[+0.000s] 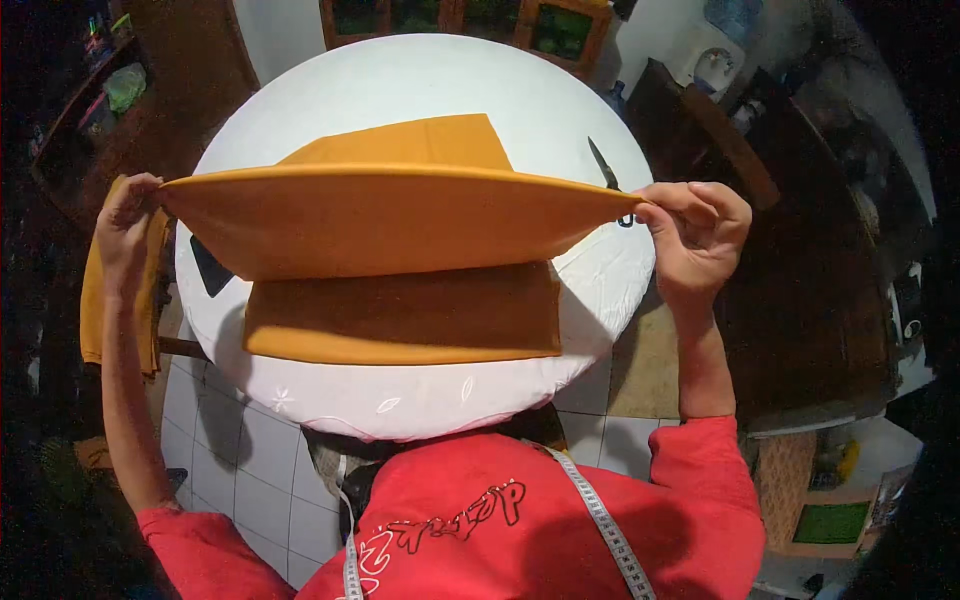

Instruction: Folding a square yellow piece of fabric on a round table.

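Note:
Mustard-yellow fabric (397, 221) is stretched wide above a round table with a white cover (420, 90). My left hand (129, 225) pinches its left corner, and my right hand (694, 232) pinches the right corner between thumb and fingers. The upper edge between them is taut and folded. More of the yellow fabric lies on the table, both behind and in front of the raised part. Scissors (611, 180) lie at the table's right, partly hidden by the fabric's right corner. A dark flat piece (210, 266) shows at the table's left edge, partly covered.
Another yellow cloth (112, 300) hangs at the left, behind my left forearm. A tape measure (604, 521) hangs round my neck over a red shirt. Wooden cabinet doors (465, 26) stand beyond the table, and dark furniture (810, 300) is at the right.

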The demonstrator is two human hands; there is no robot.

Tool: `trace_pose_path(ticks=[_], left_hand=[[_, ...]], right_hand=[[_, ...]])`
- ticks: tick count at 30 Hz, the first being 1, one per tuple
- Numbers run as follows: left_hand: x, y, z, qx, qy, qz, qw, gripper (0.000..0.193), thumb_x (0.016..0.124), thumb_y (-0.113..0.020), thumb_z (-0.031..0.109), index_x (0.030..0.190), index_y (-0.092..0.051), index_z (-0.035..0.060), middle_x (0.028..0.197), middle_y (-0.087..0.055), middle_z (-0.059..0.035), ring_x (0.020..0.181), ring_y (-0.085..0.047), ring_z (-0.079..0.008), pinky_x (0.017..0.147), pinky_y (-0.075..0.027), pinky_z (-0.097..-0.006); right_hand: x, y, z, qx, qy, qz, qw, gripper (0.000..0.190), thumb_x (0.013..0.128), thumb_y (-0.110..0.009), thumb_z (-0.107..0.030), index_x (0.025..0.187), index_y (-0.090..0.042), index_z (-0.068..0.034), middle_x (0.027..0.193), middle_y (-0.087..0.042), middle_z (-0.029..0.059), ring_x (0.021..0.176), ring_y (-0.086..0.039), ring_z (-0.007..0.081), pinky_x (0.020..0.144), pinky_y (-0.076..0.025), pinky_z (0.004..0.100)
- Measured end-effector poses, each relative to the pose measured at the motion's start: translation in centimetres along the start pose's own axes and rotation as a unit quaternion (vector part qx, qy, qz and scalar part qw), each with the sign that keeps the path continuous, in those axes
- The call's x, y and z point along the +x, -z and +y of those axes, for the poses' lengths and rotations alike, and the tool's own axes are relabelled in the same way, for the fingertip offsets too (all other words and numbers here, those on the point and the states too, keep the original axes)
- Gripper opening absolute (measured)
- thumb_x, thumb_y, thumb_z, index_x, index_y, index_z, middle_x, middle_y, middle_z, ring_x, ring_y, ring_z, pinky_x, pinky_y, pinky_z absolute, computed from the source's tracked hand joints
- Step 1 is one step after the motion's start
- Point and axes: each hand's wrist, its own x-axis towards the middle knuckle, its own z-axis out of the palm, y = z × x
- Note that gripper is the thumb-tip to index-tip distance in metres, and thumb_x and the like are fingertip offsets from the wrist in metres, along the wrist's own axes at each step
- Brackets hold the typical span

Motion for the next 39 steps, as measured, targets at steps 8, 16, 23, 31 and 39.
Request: trace_pose_path(ticks=[8, 16, 23, 31, 39], left_hand=[[-1.7, 0.1, 1.4, 0.005, -0.004, 0.002, 1.0, 0.036, 0.081, -0.052, -0.015, 0.11, -0.065, 0.0029, 0.111, -0.066, -0.0053, 0.101, -0.061, -0.0143, 0.092, -0.049, -0.0256], [-2.8, -2.3, 4.0, -0.03, -0.026, 0.024, 0.999, 0.025, 0.086, -0.065, -0.01, 0.106, -0.065, 0.0044, 0.101, -0.071, -0.0056, 0.089, -0.066, -0.0116, 0.088, -0.055, -0.0231], [-4.1, -2.8, 5.0, -0.041, -0.03, 0.069, 0.996, 0.031, 0.085, -0.07, -0.007, 0.113, -0.063, 0.0043, 0.096, -0.072, -0.0088, 0.088, -0.068, -0.0125, 0.085, -0.057, -0.0241], [-4.9, -2.3, 4.9, -0.046, 0.036, 0.032, 0.998, 0.032, 0.082, -0.073, -0.006, 0.111, -0.065, 0.0045, 0.105, -0.072, -0.011, 0.094, -0.069, -0.0177, 0.087, -0.057, -0.0284], [-5.1, -2.3, 6.1, -0.002, 0.086, -0.023, 0.996, 0.019, 0.08, -0.078, 0.0, 0.099, -0.073, 0.0018, 0.099, -0.073, -0.0115, 0.085, -0.066, -0.0151, 0.082, -0.056, -0.0257]], right_hand=[[0.2, -0.6, 0.1, 0.076, -0.085, 0.021, 0.993, 0.055, 0.083, -0.063, 0.019, 0.126, -0.04, -0.006, 0.094, -0.068, 0.0132, 0.083, -0.067, 0.0192, 0.079, -0.055, 0.0287], [-1.4, 1.9, 1.5, 0.007, -0.124, 0.05, 0.991, 0.051, 0.086, -0.062, 0.015, 0.13, -0.05, -0.006, 0.098, -0.07, 0.0141, 0.084, -0.065, 0.0194, 0.079, -0.054, 0.0294], [-2.3, 2.5, 3.0, -0.002, -0.217, 0.017, 0.976, 0.036, 0.095, -0.057, 0.008, 0.13, -0.057, 0.001, 0.108, -0.068, 0.0123, 0.09, -0.063, 0.0164, 0.085, -0.052, 0.0273], [-2.1, 2.8, 3.5, -0.061, -0.223, -0.038, 0.972, 0.028, 0.095, -0.055, 0.008, 0.121, -0.066, 0.005, 0.108, -0.068, 0.0106, 0.088, -0.062, 0.0151, 0.082, -0.051, 0.0256], [-2.2, 2.9, 4.2, -0.037, -0.234, -0.051, 0.97, 0.029, 0.095, -0.054, 0.009, 0.12, -0.066, 0.004, 0.108, -0.067, 0.0091, 0.087, -0.061, 0.014, 0.081, -0.05, 0.0252]])
